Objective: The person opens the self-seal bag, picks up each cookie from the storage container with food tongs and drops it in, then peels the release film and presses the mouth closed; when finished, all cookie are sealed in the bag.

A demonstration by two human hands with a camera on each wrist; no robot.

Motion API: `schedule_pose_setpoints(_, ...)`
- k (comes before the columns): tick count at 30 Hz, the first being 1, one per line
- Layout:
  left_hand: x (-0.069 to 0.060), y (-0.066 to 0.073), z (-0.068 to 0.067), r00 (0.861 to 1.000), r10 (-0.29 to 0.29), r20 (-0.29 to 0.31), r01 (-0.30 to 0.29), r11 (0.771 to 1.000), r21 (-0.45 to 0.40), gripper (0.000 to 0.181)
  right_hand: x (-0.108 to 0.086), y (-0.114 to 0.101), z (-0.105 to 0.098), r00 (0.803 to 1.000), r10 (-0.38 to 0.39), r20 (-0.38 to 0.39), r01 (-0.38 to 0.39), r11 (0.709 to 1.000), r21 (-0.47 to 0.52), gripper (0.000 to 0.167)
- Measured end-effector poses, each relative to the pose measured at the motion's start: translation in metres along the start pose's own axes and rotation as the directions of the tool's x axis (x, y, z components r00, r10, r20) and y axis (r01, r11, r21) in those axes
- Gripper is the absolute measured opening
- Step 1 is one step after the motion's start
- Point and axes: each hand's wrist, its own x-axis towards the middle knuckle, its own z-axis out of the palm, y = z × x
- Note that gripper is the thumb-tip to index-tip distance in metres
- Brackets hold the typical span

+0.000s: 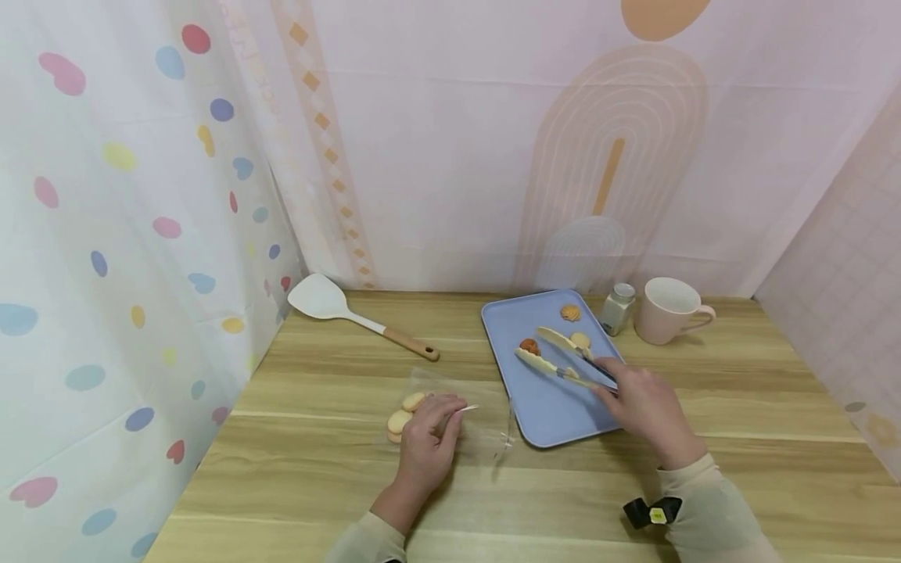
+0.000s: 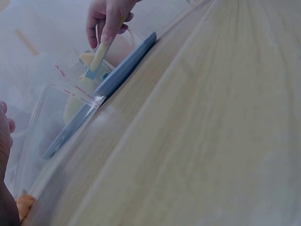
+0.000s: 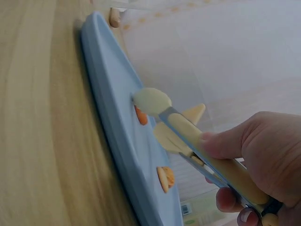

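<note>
My right hand (image 1: pixel 646 403) grips a pair of tongs (image 3: pixel 207 155) with cream tips spread above the blue tray (image 1: pixel 554 422). A reddish-brown cookie (image 1: pixel 529 345) lies on the tray by the tips. A pale round cookie (image 1: pixel 580 340) sits close to the other arm, and a ridged golden cookie (image 1: pixel 570 313) is at the tray's far end. My left hand (image 1: pixel 426 446) pinches the edge of a clear plastic bag (image 1: pixel 486 426), left of the tray. Several pale cookies (image 1: pixel 399 422) are in or under the bag, partly hidden by that hand.
A white spatula (image 1: pixel 320 299) with a wooden handle lies at the back left. Behind the tray's right side stand a small shaker jar (image 1: pixel 618 310) and a pink mug (image 1: pixel 665 317). Curtains with printed patterns border the wooden table (image 1: pixel 296 477).
</note>
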Motion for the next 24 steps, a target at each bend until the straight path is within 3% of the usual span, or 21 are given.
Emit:
schedule_pose_setpoints(8,-0.001,0.000,0.001,1.000,0.009,-0.004,-0.009,1.000,0.004,0.011,-0.004,0.007,-0.008,0.993,0.106,0.041,-0.107,0.994,0.007,0.044)
schedule_pose_setpoints(17,-0.001,0.000,0.000,1.000,0.009,-0.001,-0.009,1.000,0.005,0.011,-0.004,0.012,-0.008,0.998,0.052,0.043,-0.052,0.999,0.014,0.043)
schedule_pose_setpoints(24,0.000,0.000,0.000,1.000,0.014,-0.004,-0.014,1.000,0.001,0.011,-0.003,0.013,-0.005,0.995,0.067,0.070,-0.070,0.997,0.045,0.039)
